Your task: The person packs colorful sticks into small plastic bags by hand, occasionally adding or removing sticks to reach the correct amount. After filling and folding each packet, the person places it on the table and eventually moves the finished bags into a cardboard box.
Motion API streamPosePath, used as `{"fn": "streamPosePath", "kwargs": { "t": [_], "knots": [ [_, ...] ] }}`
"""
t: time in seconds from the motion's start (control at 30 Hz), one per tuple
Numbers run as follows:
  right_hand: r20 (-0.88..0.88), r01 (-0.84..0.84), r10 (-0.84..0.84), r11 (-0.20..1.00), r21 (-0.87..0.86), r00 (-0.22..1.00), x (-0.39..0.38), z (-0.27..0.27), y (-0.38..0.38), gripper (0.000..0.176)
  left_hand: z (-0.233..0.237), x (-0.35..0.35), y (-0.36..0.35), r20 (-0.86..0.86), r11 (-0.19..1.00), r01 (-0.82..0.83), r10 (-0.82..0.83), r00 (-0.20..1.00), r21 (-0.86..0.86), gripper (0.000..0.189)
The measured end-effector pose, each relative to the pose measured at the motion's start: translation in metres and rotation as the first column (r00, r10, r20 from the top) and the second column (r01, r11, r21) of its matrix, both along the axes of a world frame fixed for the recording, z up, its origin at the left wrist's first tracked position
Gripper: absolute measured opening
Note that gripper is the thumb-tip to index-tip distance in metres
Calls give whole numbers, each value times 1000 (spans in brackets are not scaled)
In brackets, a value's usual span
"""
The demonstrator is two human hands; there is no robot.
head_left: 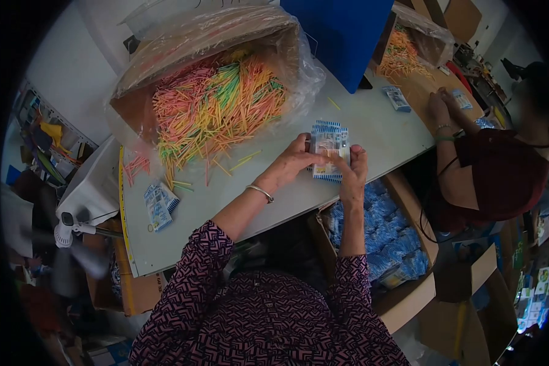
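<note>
Both my hands meet over the table, around a small stack of blue-and-white packets (330,135) with clear windows. My left hand (290,163) grips its left side, thumb across the front. From the right, my right hand (351,175) closes on the packets, its thumb also on the front face. Pinkish sticks seem to show through the top packet's window. Beyond my left hand, a plastic-lined carton (130,113) lies tipped towards me, spilling thin pink, yellow, orange and green sticks (226,110). More blue-and-white packets (158,207) lie left of my left forearm.
Below the table edge stands an open carton (419,219) of blue packets (378,229). A blue panel (341,39) rises at the table's back. At right, a co-worker (488,165) handles packets beside another stick carton (409,52). A fan (73,235) is at left.
</note>
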State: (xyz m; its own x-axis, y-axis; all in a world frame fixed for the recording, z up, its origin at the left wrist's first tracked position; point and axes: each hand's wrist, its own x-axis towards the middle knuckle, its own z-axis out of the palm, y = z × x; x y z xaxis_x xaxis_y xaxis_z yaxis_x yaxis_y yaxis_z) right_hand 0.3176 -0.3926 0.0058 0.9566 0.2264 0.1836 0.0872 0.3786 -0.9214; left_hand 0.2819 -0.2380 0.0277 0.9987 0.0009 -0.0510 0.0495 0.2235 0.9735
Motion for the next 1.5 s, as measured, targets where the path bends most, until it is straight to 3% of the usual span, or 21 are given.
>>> {"fn": "streamPosePath", "kwargs": {
  "t": [0.03, 0.17, 0.27, 0.33, 0.37, 0.43, 0.47, 0.53, 0.67, 0.77, 0.83, 0.87, 0.93, 1.03, 1.13, 1.17, 1.23, 1.37, 1.4, 1.47, 1.5],
  "knots": [
    [22, -43, 42, 996, 75, 999, 1, -2, -1, 37, -2, 3, 1, 15, 986, 137, -136, 991, -100, 64],
    [-33, -130, 132, 990, 54, 991, -9, 15, -8, 42, 7, -3, -8, 93, 988, 143, -138, 986, -51, 57],
    [44, -140, 139, 990, 11, 989, -9, 14, -9, 58, 3, -7, -10, 178, 995, 104, -104, 979, 10, 58],
    [103, -191, 195, 981, -42, 975, -6, 5, -12, 82, 0, -10, -10, 270, 967, -1, -70, 960, 255, 62],
    [100, -189, 192, 981, -40, 976, -8, 5, -15, 82, -2, -15, -10, 267, 967, 2, -73, 961, 256, 62],
    [193, -187, 244, 945, -270, 950, -13, 9, -22, 76, -6, -22, -7, 443, 828, -180, -90, 892, 531, 69],
    [190, -185, 241, 945, -271, 952, -12, 10, -25, 76, -14, -21, -6, 440, 829, -176, -91, 893, 530, 69],
    [249, -152, 319, 841, -520, 915, -9, 12, -29, 82, -32, -19, -5, 437, 849, -118, -142, 888, 514, 75],
    [159, -203, 343, 805, -558, 926, -7, 14, -31, 89, -29, -16, -7, 406, 834, -124, -127, 905, 537, 79],
    [207, -152, 335, 787, -597, 919, -3, 15, -30, 88, -29, -11, -8, 387, 855, -110, -111, 916, 506, 76],
    [395, 71, 310, 702, -709, 865, -1, 19, -31, 87, -33, -7, -12, 459, 859, -167, -86, 884, 484, 65],
    [391, 77, 302, 700, -710, 869, -1, 24, -33, 87, -31, -6, -12, 456, 862, -157, -95, 885, 483, 65],
    [472, 142, 284, 717, -683, 835, -1, 34, -36, 89, -26, -6, -8, 401, 782, -120, -176, 899, 612, 58],
    [574, 263, 336, 644, -718, 747, 2, 73, -37, 90, -12, -12, -12, 244, 810, -63, -101, 964, 583, 52],
    [431, 100, 498, 560, -822, 753, 17, 91, -30, 85, -10, -11, -14, 373, 762, -165, -107, 922, 626, 43],
    [431, 108, 488, 559, -822, 759, 20, 95, -27, 85, -13, -8, -12, 373, 764, -155, -119, 920, 627, 43],
    [343, 125, 662, 354, -927, 666, 21, 98, -23, 71, -26, -6, -9, 411, 838, -154, -91, 907, 523, 42],
    [265, 146, 672, 230, -962, 692, 12, 98, -18, 53, -33, -4, -5, 310, 848, -65, -120, 943, 527, 48],
    [324, 173, 685, 282, -944, 653, 12, 96, -23, 49, -25, -6, -6, 241, 842, -26, -124, 963, 539, 52],
    [446, 225, 656, 396, -890, 609, 20, 91, -55, 44, -21, -12, -16, 410, 894, -129, -65, 910, 428, 61],
    [505, 252, 619, 453, -855, 601, 20, 91, -79, 43, -19, -15, -16, 396, 906, -78, -103, 913, 416, 61]
  ]
}}
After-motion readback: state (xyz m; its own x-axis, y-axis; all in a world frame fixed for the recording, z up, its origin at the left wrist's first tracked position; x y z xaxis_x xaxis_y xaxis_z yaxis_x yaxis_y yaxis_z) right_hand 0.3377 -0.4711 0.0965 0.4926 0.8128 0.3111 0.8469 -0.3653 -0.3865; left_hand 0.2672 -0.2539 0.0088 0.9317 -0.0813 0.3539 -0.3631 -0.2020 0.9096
